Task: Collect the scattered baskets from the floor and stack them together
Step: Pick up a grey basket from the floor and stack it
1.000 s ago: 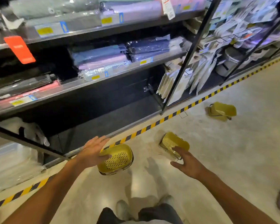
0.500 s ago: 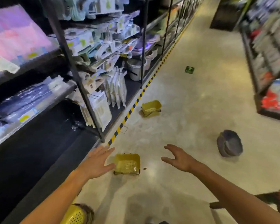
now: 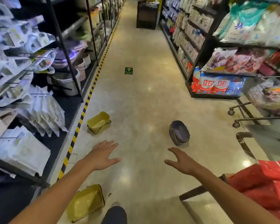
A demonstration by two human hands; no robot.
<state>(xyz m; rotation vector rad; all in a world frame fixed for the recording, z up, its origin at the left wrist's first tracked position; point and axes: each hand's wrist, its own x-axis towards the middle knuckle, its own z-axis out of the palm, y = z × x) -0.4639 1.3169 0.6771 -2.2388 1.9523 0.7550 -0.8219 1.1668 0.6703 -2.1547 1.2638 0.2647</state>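
Note:
A yellow basket (image 3: 99, 122) lies tipped on the floor near the striped tape, ahead of my left hand. Another yellow basket (image 3: 86, 202) lies close to my feet, under my left forearm. A grey-purple basket (image 3: 179, 133) sits on the floor ahead of my right hand. My left hand (image 3: 102, 155) and my right hand (image 3: 181, 160) both hover above the floor with fingers spread, holding nothing and touching no basket.
Stocked shelves (image 3: 31, 88) line the left side behind yellow-black floor tape (image 3: 86, 104). More shelves (image 3: 217, 62) and a wheeled cart (image 3: 265, 102) stand at the right. Red bags (image 3: 265, 183) sit at the lower right. The aisle floor (image 3: 139, 94) runs ahead.
The view has swung right and up along the aisle. Both hands left the two nearest yellow baskets and now reach forward, empty. The grey-purple basket came into view.

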